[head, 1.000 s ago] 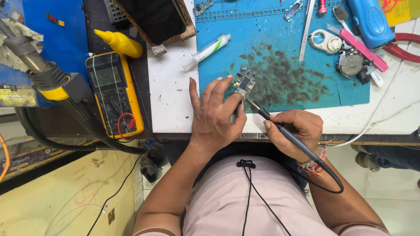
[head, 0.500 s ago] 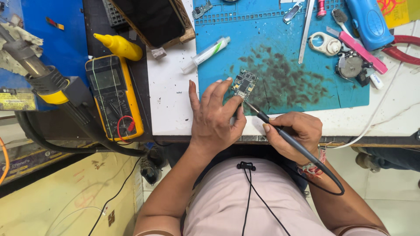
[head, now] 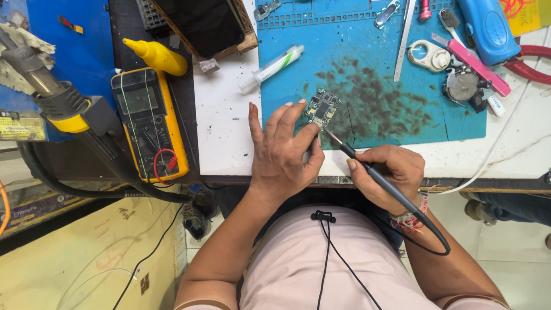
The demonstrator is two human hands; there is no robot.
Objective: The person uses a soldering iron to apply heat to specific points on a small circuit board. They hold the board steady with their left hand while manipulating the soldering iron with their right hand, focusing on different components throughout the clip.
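Seen from above, a white surface (head: 224,126) carries a stained blue work mat (head: 373,69); a yellow multimeter (head: 149,123) lies well to the left; a small white tube (head: 272,68) rests at the mat's edge. The left hand (head: 281,152) pins a small circuit board (head: 322,109) to the mat's near edge with extended fingers (head: 298,117); the right hand (head: 387,172) is clenched around a black soldering iron (head: 367,172), its tip touching the board. The board looks light, stiff and fragile; best held by its bare edges.
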